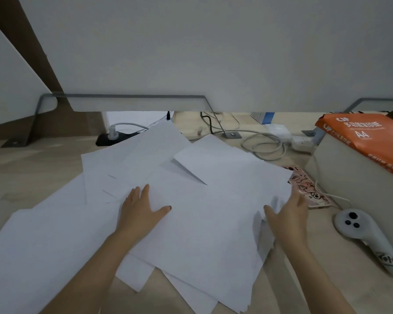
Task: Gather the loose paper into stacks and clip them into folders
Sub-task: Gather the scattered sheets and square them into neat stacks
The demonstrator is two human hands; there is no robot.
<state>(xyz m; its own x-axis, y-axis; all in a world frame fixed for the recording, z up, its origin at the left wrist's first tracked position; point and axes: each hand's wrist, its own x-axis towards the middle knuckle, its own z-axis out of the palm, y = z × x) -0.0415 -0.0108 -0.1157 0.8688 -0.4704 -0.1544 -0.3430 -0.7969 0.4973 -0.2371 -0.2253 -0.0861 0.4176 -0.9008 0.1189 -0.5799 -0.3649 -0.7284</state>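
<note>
The left hand (141, 209) lies flat on top of the paper. Its fingers are straight and close together, and its thumb sticks out to the right. It holds nothing; it only presses down. The right hand (288, 214) is at the right edge of the pile. Its fingers are nearly straight along the side, and its thumb is on the paper. It is blurry, and some sheet edges stand up by it, so I cannot see if any fingers go under.

The loose white sheets of paper (197, 234) lie under and between both hands, in the middle of the frame, all fanned out. The top ones run long-ways from the bottom up, leaning a little right. One sheet pokes toward the upper middle. Others spread to the lower left, where the frame cuts them off.

They lie on a pale wooden desk (21, 173). A pink phone with cartoon drawings (311, 191) peeks out from under the pile's right side. A white controller with black buttons (361, 227) lies at the lower right.
</note>
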